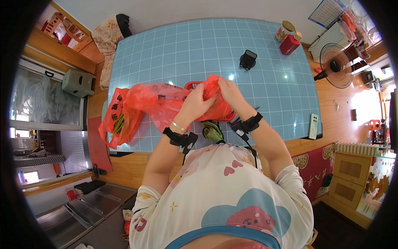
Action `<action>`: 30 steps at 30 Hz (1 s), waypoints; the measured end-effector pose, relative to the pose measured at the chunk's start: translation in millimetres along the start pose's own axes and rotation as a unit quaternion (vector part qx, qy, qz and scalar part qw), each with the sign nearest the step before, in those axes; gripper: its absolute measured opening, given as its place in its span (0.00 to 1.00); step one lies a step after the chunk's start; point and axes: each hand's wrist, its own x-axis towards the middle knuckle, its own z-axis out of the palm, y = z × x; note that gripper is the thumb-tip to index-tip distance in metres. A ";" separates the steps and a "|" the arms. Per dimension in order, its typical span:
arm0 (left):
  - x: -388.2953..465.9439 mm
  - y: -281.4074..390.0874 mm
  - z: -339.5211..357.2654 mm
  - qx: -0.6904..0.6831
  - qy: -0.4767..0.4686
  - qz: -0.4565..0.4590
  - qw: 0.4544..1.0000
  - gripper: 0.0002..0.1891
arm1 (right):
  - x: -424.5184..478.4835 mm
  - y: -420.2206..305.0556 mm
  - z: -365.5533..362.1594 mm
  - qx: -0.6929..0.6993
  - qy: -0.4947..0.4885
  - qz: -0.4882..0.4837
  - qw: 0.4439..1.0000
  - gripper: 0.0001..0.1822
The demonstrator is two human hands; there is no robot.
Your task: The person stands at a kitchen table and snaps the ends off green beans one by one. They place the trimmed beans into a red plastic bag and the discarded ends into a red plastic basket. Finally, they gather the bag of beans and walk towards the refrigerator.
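Note:
My left hand (199,102) and my right hand (230,91) both grip the bunched top of a thin red plastic bag (213,85). The bag lies over a red plastic basket (230,117), whose slotted rim shows behind and to the right; what is inside is hidden. A stretch of lighter red plastic bag (155,98) runs leftward from my left hand. It meets an open red bag with printed writing (116,109), in which green vegetable stems (118,126) show. Between my wrists, close to the table edge, is a crumpled green item (213,130) that I cannot identify.
The blue tiled table (186,46) bears a black stand (248,59), a lidded jar (284,30), a red container (289,44) and a phone (313,126) at the right edge. A dark pointed tip (257,108) shows beside my right wrist. A fan (335,66) stands off the table's right side.

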 end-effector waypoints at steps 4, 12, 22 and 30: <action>-4.7 -14.4 -1.8 -0.008 -0.028 -0.072 0.997 0.13 | -15.1 -24.7 2.2 0.085 -0.090 -0.041 0.991 0.19; -5.5 -15.4 11.7 -0.140 -0.060 -0.061 0.986 0.13 | -2.8 5.9 20.4 -0.030 0.003 -0.072 0.997 0.22; -3.5 -47.7 2.5 -0.305 -0.075 -0.178 0.933 0.15 | -24.7 4.5 2.2 0.083 -0.032 -0.066 0.994 0.12; 17.7 -27.5 -11.5 -0.329 -0.130 -0.292 0.889 0.14 | -29.9 -2.3 -10.2 -0.581 -0.004 -0.374 0.723 0.13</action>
